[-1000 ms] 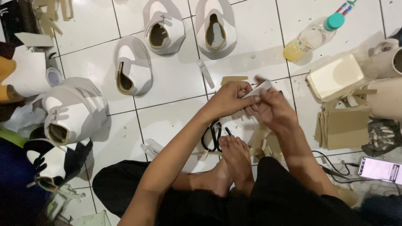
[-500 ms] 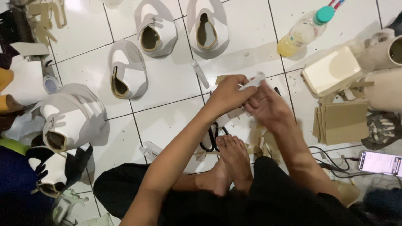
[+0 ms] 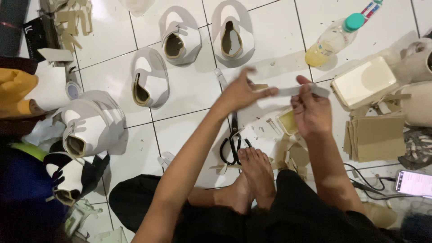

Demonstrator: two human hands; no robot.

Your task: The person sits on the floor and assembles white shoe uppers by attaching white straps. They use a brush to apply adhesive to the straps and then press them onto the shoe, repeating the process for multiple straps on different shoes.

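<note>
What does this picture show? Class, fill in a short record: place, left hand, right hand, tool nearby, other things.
place: white tiled floor, person seated
left hand: pinches one end of a pale strip
right hand: holds the strip's other end
tool nearby: black scissors by the bare feet
other things: white shoe uppers, plastic bottle, phone

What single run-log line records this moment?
left hand: pinches pale strip | right hand: grips same strip | strip: held flat above tiled floor | scissors: lying by feet

Lit phone screen [image 3: 414, 183] (far right), bottle [image 3: 332, 39].
</note>
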